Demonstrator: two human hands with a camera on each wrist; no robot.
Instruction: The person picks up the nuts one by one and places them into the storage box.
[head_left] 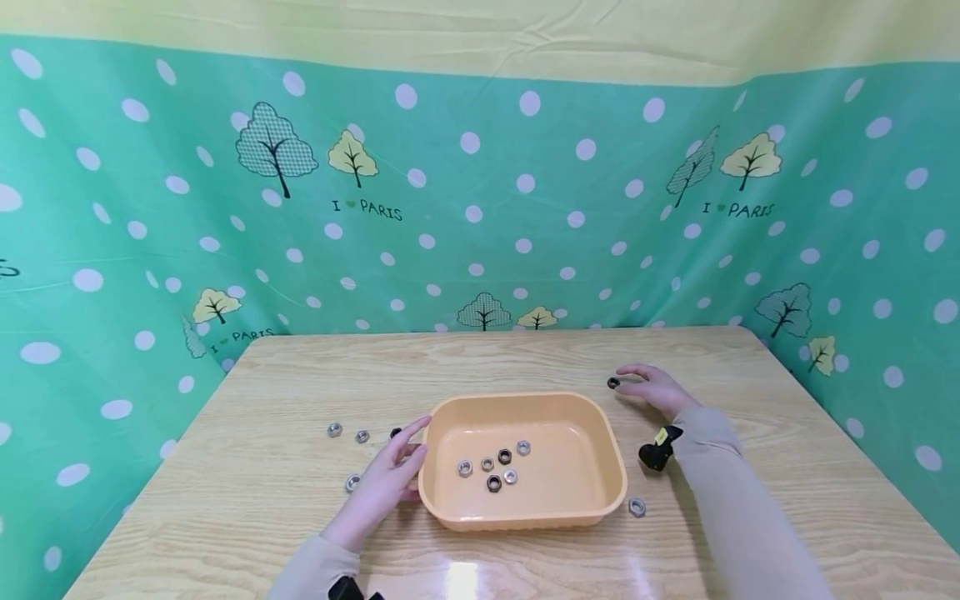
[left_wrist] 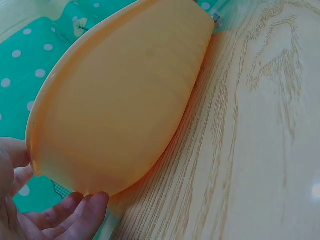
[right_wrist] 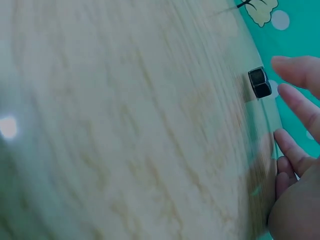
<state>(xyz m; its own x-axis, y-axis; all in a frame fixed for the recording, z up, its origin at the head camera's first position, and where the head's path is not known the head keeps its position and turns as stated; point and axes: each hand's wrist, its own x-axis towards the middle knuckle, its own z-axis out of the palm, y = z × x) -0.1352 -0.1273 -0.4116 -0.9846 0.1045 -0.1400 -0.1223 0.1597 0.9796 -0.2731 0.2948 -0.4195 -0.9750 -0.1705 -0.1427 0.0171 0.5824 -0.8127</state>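
A black hex nut (head_left: pixel 613 382) lies on the table beyond the basin's right corner. My right hand (head_left: pixel 652 387) is beside it, thumb and forefinger parted; in the right wrist view the nut (right_wrist: pixel 259 82) sits just off the fingertips. My left hand (head_left: pixel 386 475) touches the left rim of a light orange plastic basin (head_left: pixel 517 523) with extended fingers. Up close, the left hand's fingers (left_wrist: pixel 92 215) rest against the basin's outer wall (left_wrist: pixel 135 95). Inside the basin are several silver and dark nuts, among them a black nut (head_left: pixel 494 483).
Left of the basin lie silver nuts (head_left: pixel 334 429) and a dark nut (head_left: pixel 395 432) partly behind the left hand. One silver nut (head_left: pixel 637 507) is near the basin's right front corner. A green dotted curtain (head_left: pixel 495 208) surrounds the wooden table (head_left: pixel 337 367).
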